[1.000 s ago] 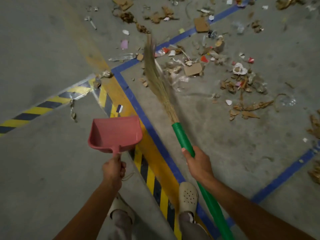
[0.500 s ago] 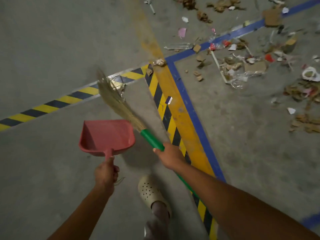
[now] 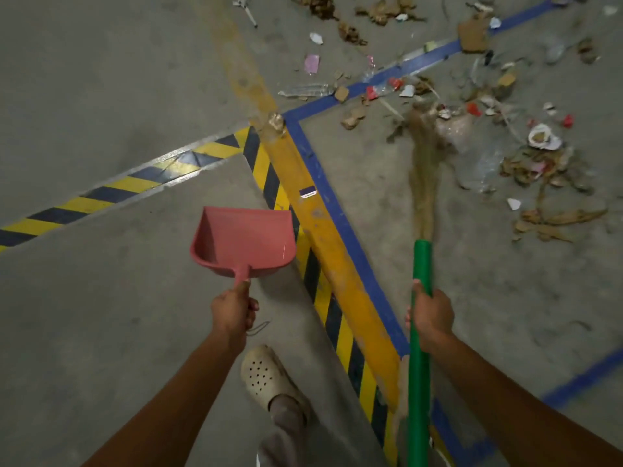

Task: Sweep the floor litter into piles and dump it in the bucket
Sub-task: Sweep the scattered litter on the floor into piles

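The litter [image 3: 539,163] lay scattered to the right of the yellow stripe [image 3: 323,230]: cardboard scraps, paper bits, caps and a sheet of clear plastic film [image 3: 478,166]. It all looked light and loose, likely to skitter under a fast stroke, and the film might well cling to bristles. The broom [image 3: 423,183] had its soft, limp grass head among the litter, so short, low strokes would probably serve best. The right hand [image 3: 429,318] had its grip wrapped round the green handle [image 3: 422,264] a little below the head, a sound place for control. Just left of the stripe, the left hand [image 3: 232,310] had its grip closed round the stub handle of the pink dustpan [image 3: 246,241], which was empty and held off the floor. Bare concrete [image 3: 488,298] right of the stripe, nearer the person, gave room for a pile. More scraps lay past the stripe's far end. No bucket was in view.
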The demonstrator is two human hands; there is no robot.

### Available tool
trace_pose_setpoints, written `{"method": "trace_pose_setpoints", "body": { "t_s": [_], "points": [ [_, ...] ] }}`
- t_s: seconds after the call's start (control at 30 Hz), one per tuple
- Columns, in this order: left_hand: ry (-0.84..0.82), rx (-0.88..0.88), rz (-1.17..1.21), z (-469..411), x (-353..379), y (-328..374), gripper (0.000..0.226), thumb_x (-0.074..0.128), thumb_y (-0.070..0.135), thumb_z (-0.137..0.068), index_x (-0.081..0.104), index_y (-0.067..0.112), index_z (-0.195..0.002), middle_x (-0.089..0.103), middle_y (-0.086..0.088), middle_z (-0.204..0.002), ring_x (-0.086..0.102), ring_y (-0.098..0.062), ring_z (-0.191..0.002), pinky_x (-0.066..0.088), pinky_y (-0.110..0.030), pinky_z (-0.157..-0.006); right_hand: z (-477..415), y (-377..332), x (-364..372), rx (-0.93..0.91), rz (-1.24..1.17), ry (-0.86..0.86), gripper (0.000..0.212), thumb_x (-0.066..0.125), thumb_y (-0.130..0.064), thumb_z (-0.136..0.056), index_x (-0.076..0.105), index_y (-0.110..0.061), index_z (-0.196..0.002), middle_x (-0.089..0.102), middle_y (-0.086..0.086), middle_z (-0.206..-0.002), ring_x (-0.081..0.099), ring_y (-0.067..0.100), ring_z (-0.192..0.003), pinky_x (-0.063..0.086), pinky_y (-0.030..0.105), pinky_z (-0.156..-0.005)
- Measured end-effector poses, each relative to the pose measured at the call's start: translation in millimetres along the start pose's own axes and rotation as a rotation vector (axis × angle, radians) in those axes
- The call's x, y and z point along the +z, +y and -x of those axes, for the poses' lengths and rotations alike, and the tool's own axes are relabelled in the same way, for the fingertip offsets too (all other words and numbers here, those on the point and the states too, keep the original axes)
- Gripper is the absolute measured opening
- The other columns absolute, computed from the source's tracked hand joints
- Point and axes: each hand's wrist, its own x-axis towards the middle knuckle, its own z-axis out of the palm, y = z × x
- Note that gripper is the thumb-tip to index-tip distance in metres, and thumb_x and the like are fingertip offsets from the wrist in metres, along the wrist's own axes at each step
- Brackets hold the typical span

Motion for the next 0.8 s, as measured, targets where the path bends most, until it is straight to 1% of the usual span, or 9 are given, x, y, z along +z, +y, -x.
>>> {"method": "trace_pose_setpoints", "body": {
  "t_s": [0.1,0.17,0.27,0.3,0.37,0.47,0.6,0.7,0.8],
  "points": [
    [0.011,0.003,0.002,12.4,20.8,-2.7,0.03,0.054,0.027,-0.1,0.052,0.013,-0.073,0.051,-0.011,-0.06,0.033,-0.011,-0.035,0.023,-0.02,-0.034,8.2,4.5,-11.7,-0.162,0.101,-0.1,0.036,0.052,-0.043,-0.1,0.059,-0.01,-0.089,0.064,0.011,-0.069,0.062,0.028,-0.056,0.058,0.043,-0.059],
    [0.032,0.002,0.003,19.5,30.1,-6.2,0.031,0.055,0.026,-0.099,0.052,0.013,-0.071,0.051,-0.011,-0.061,0.033,-0.012,-0.036,0.023,-0.02,-0.034,14.0,5.8,-5.4,-0.245,0.223,-0.211,0.04,0.051,-0.053,-0.096,0.061,-0.016,-0.09,0.068,0.01,-0.077,0.066,0.032,-0.069,0.058,0.046,-0.067],
    [0.066,0.005,-0.013,25.9,41.5,-13.5,0.034,0.056,0.03,-0.099,0.05,0.014,-0.07,0.052,-0.011,-0.062,0.033,-0.012,-0.036,0.024,-0.02,-0.035,15.7,-0.2,13.9,-0.29,0.51,-0.417,0.043,0.052,-0.052,-0.098,0.063,-0.011,-0.108,0.07,0.013,-0.1,0.068,0.035,-0.096,0.05,0.036,-0.076],
    [0.073,0.006,-0.025,26.9,44.4,-15.6,0.033,0.055,0.031,-0.099,0.05,0.014,-0.07,0.052,-0.012,-0.064,0.033,-0.011,-0.036,0.024,-0.02,-0.035,14.6,-2.4,20.1,-0.261,0.53,-0.498,0.041,0.054,-0.049,-0.098,0.063,-0.01,-0.107,0.07,0.014,-0.097,0.069,0.035,-0.092,0.052,0.037,-0.076],
    [0.084,0.0,-0.041,27.8,47.7,-18.6,0.031,0.054,0.029,-0.099,0.049,0.014,-0.072,0.052,-0.012,-0.066,0.034,-0.01,-0.034,0.024,-0.019,-0.035,4.9,-4.0,29.9,-0.191,0.541,-0.598,0.04,0.056,-0.047,-0.097,0.06,-0.009,-0.086,0.069,0.014,-0.076,0.068,0.031,-0.066,0.055,0.036,-0.068],
    [0.088,0.006,-0.051,29.0,57.7,-25.7,0.035,0.057,0.037,-0.099,0.049,0.015,-0.072,0.052,-0.01,-0.062,0.033,-0.01,-0.034,0.024,-0.02,-0.036,-27.3,4.9,25.2,-0.008,0.399,-0.501,0.045,0.059,-0.046,-0.096,0.057,-0.008,-0.07,0.064,0.012,-0.06,0.059,0.026,-0.05,0.053,0.035,-0.064],
    [0.03,0.015,-0.071,30.0,69.4,-26.2,0.041,0.058,0.044,-0.098,0.046,0.017,-0.069,0.05,-0.008,-0.06,0.03,-0.01,-0.034,0.022,-0.02,-0.036,-63.8,7.6,-13.2,0.196,-0.02,-0.213,0.043,0.061,-0.04,-0.096,0.063,0.0,-0.081,0.06,0.013,-0.057,0.054,0.023,-0.042,0.05,0.032,-0.046],
    [-0.013,0.012,-0.08,30.6,78.6,-20.6,0.039,0.057,0.043,-0.099,0.049,0.015,-0.072,0.051,-0.009,-0.062,0.031,-0.011,-0.036,0.024,-0.021,-0.037,-73.9,5.6,-47.2,0.153,-0.115,-0.013,0.046,0.06,-0.045,-0.095,0.065,-0.001,-0.084,0.064,0.013,-0.06,0.06,0.026,-0.046,0.059,0.044,-0.056],
    [-0.022,0.023,-0.059,30.3,86.9,-13.8,0.039,0.058,0.044,-0.098,0.052,0.013,-0.076,0.052,-0.01,-0.062,0.032,-0.012,-0.036,0.025,-0.021,-0.037,-54.8,-1.1,-69.9,0.057,-0.103,-0.001,0.042,0.057,-0.044,-0.097,0.061,-0.007,-0.079,0.064,0.011,-0.061,0.061,0.026,-0.049,0.057,0.042,-0.058]
  ]
}}
